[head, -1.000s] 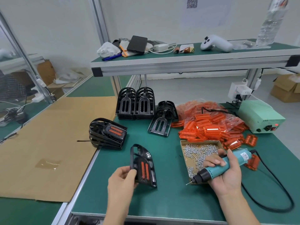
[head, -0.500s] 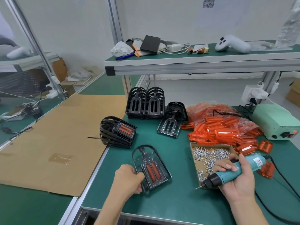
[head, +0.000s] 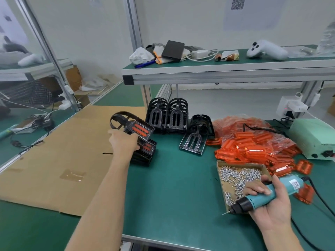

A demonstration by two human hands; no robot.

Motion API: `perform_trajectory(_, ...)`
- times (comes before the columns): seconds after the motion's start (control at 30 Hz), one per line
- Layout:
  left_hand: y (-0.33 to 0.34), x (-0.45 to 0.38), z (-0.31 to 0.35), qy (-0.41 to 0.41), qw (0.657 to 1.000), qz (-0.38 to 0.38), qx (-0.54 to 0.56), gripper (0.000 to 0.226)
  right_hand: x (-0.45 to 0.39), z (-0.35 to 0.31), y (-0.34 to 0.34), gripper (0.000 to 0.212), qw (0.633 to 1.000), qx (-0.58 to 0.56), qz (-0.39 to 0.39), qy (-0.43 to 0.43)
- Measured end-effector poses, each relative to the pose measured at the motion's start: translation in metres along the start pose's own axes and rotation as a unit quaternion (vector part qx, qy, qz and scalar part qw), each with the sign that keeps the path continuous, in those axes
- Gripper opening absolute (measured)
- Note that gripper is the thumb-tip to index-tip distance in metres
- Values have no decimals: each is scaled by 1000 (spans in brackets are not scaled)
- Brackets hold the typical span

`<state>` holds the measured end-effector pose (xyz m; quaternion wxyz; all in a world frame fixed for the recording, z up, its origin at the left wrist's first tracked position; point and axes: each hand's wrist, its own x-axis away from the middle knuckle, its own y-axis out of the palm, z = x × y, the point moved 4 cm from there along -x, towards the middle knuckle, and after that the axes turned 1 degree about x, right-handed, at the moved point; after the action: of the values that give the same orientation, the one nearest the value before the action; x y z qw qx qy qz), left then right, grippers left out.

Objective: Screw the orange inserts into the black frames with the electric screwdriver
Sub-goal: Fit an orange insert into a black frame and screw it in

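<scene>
My left hand (head: pixel 123 143) grips a black frame with orange inserts (head: pixel 133 126) and holds it just above the stack of finished frames (head: pixel 145 153) at the table's left edge. My right hand (head: pixel 268 201) holds the teal electric screwdriver (head: pixel 261 195) at the near right, a screw on its tip. Empty black frames (head: pixel 167 115) stand at the back, and one more (head: pixel 193 141) leans beside them. A pile of orange inserts (head: pixel 253 147) lies to the right.
A cardboard tray of screws (head: pixel 241 176) sits by my right hand. A pale green power unit (head: pixel 313 137) stands at the far right, its black cable trailing near the table edge. Brown cardboard (head: pixel 54 156) covers the left bench. A shelf (head: pixel 226 69) overhangs the back.
My left hand has carried the frame with orange inserts from the near table up and left to the stack of finished frames. My right hand keeps the screwdriver by the screw tray.
</scene>
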<state>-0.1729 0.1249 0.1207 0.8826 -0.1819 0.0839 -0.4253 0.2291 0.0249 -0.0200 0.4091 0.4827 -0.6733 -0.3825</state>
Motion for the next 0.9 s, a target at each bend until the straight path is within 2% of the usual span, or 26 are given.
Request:
perform_trajectory(0.07, 8, -5, -6, -25, 1000, -4, 2, 62, 0, 0, 0, 29, 1000, -4, 2, 0)
perform_trajectory(0.2, 20, -5, -26, -37, 999, 7, -3, 48, 2, 0, 0, 27, 1000, -6, 5, 1)
perform_trajectory(0.4, 32, -2, -41, -10, 999, 17, -49, 43, 5, -1, 3, 20, 1000, 2, 7, 2)
perform_trajectory(0.53, 38, -2, -45, 0, 998, 17, -63, 59, 7, -3, 5, 19, 1000, 1, 8, 1)
perform_trajectory(0.7, 44, 1, -62, -13, 998, 4, -59, 103, 10, -3, 6, 18, 1000, -3, 10, 1)
perform_trajectory(0.9, 44, 2, -66, -19, 998, 11, -60, 107, 9, -3, 7, 19, 1000, -7, 5, 3)
